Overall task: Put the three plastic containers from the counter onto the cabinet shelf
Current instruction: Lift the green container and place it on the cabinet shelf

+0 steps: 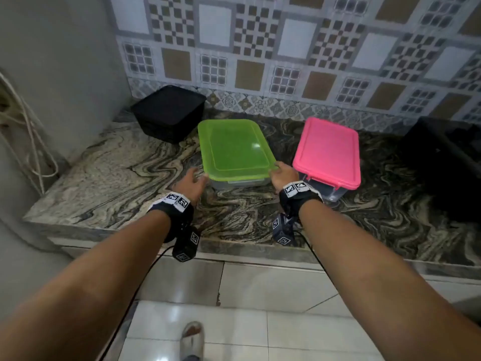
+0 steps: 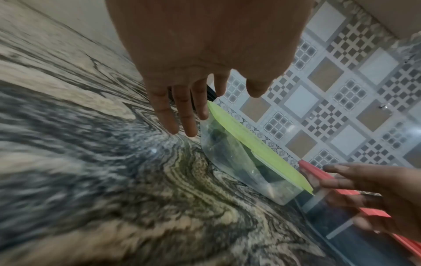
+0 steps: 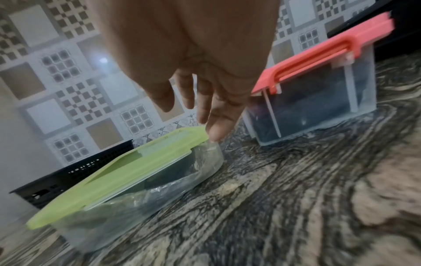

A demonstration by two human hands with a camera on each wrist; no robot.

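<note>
Three containers stand on the marbled counter [image 1: 117, 162]. In the middle is a clear container with a green lid [image 1: 235, 149] [image 2: 250, 162] [image 3: 136, 176]. A clear container with a pink lid [image 1: 328, 155] [image 3: 318, 93] is to its right, and a black container [image 1: 169, 113] [image 3: 75, 172] sits at the back left against the wall. My left hand [image 1: 199, 175] [image 2: 205, 100] is at the green container's near left corner, fingers straight and spread, holding nothing. My right hand [image 1: 278, 169] [image 3: 200, 111] is at its near right corner, fingers straight, one fingertip touching the lid's edge.
A large dark object [image 1: 442, 165] fills the counter's right end. White cables [image 1: 26, 142] hang along the left wall. The patterned tile wall runs behind the containers. The counter's front edge [image 1: 156, 238] is just under my wrists, with tiled floor below.
</note>
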